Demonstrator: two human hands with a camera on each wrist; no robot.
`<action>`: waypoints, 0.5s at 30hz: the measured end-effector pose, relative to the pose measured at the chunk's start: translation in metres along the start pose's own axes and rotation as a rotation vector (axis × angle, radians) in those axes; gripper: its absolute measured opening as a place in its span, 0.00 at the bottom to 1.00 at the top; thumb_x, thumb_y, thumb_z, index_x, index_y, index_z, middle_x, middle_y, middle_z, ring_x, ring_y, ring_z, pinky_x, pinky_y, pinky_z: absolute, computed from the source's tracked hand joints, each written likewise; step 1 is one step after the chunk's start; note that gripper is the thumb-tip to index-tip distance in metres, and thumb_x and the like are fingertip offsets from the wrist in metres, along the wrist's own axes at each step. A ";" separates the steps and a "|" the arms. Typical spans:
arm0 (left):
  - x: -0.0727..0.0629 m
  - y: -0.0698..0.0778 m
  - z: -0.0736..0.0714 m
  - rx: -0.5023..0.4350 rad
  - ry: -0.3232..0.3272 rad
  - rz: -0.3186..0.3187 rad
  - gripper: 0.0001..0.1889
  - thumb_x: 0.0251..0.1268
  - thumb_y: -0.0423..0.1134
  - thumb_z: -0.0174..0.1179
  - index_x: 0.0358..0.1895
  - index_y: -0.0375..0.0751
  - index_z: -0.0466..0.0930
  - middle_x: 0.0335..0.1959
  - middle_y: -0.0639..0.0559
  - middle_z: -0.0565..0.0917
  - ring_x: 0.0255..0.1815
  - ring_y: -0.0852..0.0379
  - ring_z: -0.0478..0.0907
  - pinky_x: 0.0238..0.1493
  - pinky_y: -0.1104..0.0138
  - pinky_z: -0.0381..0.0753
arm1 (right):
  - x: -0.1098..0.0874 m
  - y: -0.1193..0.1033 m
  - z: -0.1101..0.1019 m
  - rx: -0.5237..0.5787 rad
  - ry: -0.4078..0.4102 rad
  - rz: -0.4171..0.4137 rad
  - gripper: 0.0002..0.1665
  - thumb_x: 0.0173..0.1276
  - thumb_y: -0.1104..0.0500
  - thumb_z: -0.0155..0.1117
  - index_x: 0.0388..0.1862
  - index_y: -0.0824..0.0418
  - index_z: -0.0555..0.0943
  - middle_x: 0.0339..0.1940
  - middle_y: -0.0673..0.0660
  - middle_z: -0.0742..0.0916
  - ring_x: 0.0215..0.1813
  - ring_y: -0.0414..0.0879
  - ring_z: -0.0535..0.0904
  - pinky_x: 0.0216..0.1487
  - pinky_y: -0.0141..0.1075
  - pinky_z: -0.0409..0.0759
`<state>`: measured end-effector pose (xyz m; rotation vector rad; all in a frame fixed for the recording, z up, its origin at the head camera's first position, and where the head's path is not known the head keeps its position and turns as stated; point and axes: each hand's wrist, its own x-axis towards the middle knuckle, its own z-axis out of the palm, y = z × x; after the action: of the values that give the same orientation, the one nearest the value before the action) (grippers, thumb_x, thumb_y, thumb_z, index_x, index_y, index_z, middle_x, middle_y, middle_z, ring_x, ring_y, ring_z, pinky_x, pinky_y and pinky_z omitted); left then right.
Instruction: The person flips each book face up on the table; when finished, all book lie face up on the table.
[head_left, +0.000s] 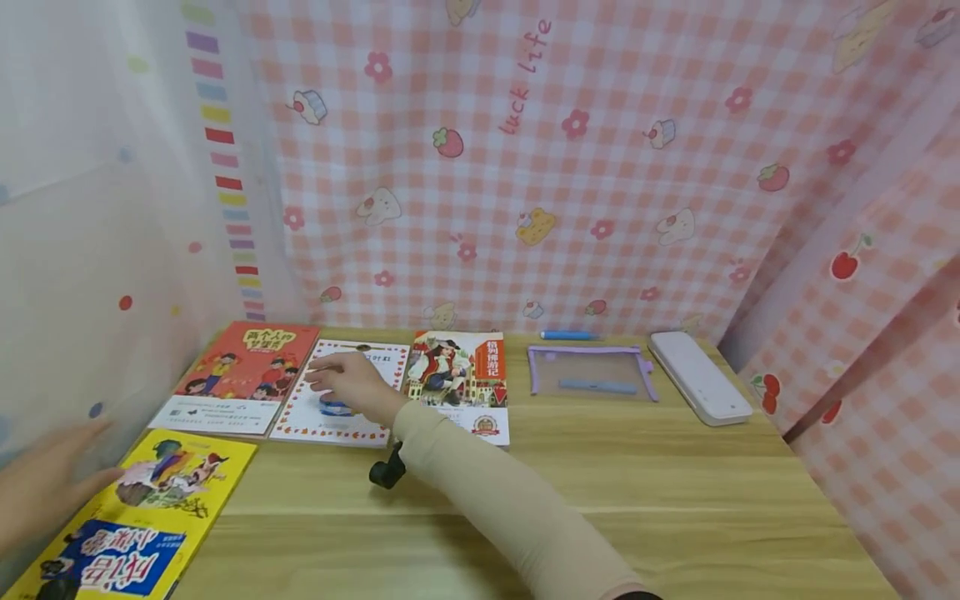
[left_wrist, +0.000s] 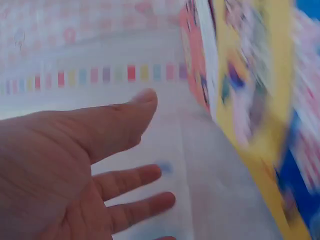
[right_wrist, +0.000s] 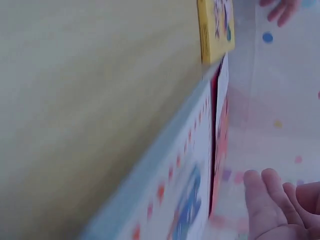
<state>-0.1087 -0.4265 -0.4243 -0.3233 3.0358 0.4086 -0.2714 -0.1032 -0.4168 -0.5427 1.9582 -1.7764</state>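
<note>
At the left edge of the head view, my left hand (head_left: 52,483) hovers beside the yellow book (head_left: 138,508), fingers extended and holding nothing. The left wrist view shows that hand (left_wrist: 70,155) with its thumb apart from the fingers, the blurred yellow book to its right. Over the white book (head_left: 296,417) with a leaf border is my right hand (head_left: 360,387), covering part of its cover. Nothing is in its loosely extended fingers (right_wrist: 265,200) in the right wrist view. The red book (head_left: 247,367) lies just left of the white one.
Right of the white book lies a pirate-cover book (head_left: 457,375). Farther right are a blue marker (head_left: 567,336), a clear purple-edged pouch (head_left: 547,383) with a blue pen inside, and a white pencil case (head_left: 697,377). Checked curtains (head_left: 480,192) hang behind the wooden table (head_left: 675,500).
</note>
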 end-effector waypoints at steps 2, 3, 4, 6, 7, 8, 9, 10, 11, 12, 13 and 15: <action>0.007 0.022 -0.013 0.009 -0.009 0.085 0.43 0.64 0.42 0.69 0.70 0.18 0.55 0.63 0.12 0.57 0.61 0.13 0.54 0.55 0.22 0.60 | 0.001 -0.002 -0.011 -0.060 0.027 -0.012 0.18 0.80 0.64 0.54 0.64 0.66 0.79 0.52 0.58 0.89 0.56 0.51 0.85 0.55 0.44 0.84; 0.012 0.032 -0.019 0.014 -0.019 0.109 0.43 0.64 0.44 0.69 0.70 0.18 0.56 0.63 0.12 0.57 0.61 0.13 0.54 0.56 0.22 0.60 | 0.001 -0.004 -0.017 -0.104 0.038 -0.023 0.18 0.80 0.63 0.54 0.64 0.64 0.80 0.52 0.57 0.89 0.56 0.50 0.84 0.57 0.44 0.84; 0.017 0.040 -0.024 0.014 -0.024 0.134 0.44 0.65 0.46 0.68 0.70 0.18 0.56 0.64 0.12 0.58 0.62 0.13 0.55 0.56 0.23 0.60 | 0.000 -0.006 -0.023 -0.168 0.057 -0.033 0.18 0.81 0.61 0.54 0.64 0.62 0.80 0.53 0.55 0.88 0.57 0.49 0.84 0.58 0.43 0.83; 0.026 0.054 -0.031 0.024 -0.017 0.189 0.45 0.65 0.48 0.68 0.71 0.18 0.56 0.65 0.13 0.58 0.63 0.14 0.56 0.58 0.23 0.60 | 0.000 -0.011 -0.036 -0.282 0.097 -0.056 0.18 0.80 0.57 0.55 0.63 0.59 0.82 0.54 0.53 0.88 0.57 0.47 0.83 0.59 0.41 0.82; 0.031 0.060 -0.033 0.035 0.001 0.218 0.45 0.66 0.48 0.68 0.71 0.18 0.56 0.65 0.14 0.59 0.63 0.15 0.57 0.59 0.24 0.60 | 0.000 -0.014 -0.043 -0.337 0.106 -0.068 0.19 0.81 0.55 0.55 0.64 0.58 0.81 0.57 0.53 0.87 0.59 0.46 0.82 0.60 0.40 0.81; 0.036 0.067 -0.035 0.037 0.018 0.245 0.45 0.66 0.48 0.67 0.72 0.18 0.56 0.66 0.14 0.58 0.64 0.15 0.57 0.60 0.25 0.59 | 0.000 -0.017 -0.049 -0.376 0.120 -0.081 0.19 0.81 0.54 0.55 0.65 0.57 0.81 0.59 0.53 0.86 0.60 0.46 0.81 0.61 0.40 0.80; 0.040 0.074 -0.037 0.032 0.032 0.257 0.46 0.67 0.49 0.67 0.73 0.19 0.55 0.67 0.15 0.58 0.65 0.16 0.56 0.61 0.25 0.58 | 0.000 -0.019 -0.057 -0.412 0.138 -0.085 0.20 0.81 0.52 0.55 0.66 0.56 0.81 0.60 0.53 0.86 0.59 0.44 0.81 0.61 0.37 0.80; 0.045 0.081 -0.038 0.035 0.052 0.269 0.45 0.68 0.50 0.66 0.74 0.20 0.54 0.68 0.15 0.58 0.66 0.16 0.56 0.61 0.25 0.59 | -0.001 -0.022 -0.064 -0.443 0.154 -0.085 0.21 0.81 0.51 0.54 0.67 0.55 0.80 0.62 0.53 0.85 0.57 0.41 0.81 0.59 0.35 0.80; 0.050 0.088 -0.039 0.040 0.072 0.287 0.45 0.69 0.49 0.65 0.75 0.22 0.54 0.69 0.16 0.57 0.67 0.17 0.56 0.63 0.25 0.58 | 0.000 -0.023 -0.072 -0.453 0.168 -0.091 0.22 0.81 0.51 0.54 0.68 0.55 0.79 0.63 0.54 0.84 0.53 0.39 0.81 0.55 0.34 0.81; 0.054 0.096 -0.040 0.046 0.097 0.299 0.43 0.69 0.49 0.65 0.74 0.22 0.55 0.70 0.17 0.57 0.68 0.18 0.56 0.64 0.26 0.57 | 0.000 -0.024 -0.081 -0.458 0.179 -0.087 0.23 0.81 0.50 0.53 0.69 0.55 0.78 0.64 0.54 0.84 0.46 0.38 0.81 0.48 0.33 0.82; 0.059 0.104 -0.041 0.043 0.115 0.305 0.43 0.71 0.50 0.64 0.75 0.25 0.55 0.71 0.18 0.57 0.69 0.18 0.55 0.64 0.27 0.57 | 0.000 -0.025 -0.089 -0.470 0.191 -0.085 0.24 0.82 0.50 0.52 0.70 0.54 0.77 0.65 0.54 0.83 0.38 0.38 0.79 0.40 0.33 0.81; 0.068 0.120 -0.042 0.047 0.160 0.318 0.41 0.72 0.52 0.62 0.76 0.28 0.56 0.73 0.20 0.56 0.70 0.19 0.55 0.65 0.27 0.56 | -0.002 -0.026 -0.106 -0.494 0.207 -0.082 0.25 0.82 0.48 0.50 0.73 0.53 0.74 0.65 0.56 0.82 0.27 0.41 0.72 0.29 0.35 0.76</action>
<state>-0.2018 -0.3384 -0.3594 0.1409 3.2539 0.3407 -0.3290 -0.0175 -0.3823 -0.6198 2.5738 -1.4332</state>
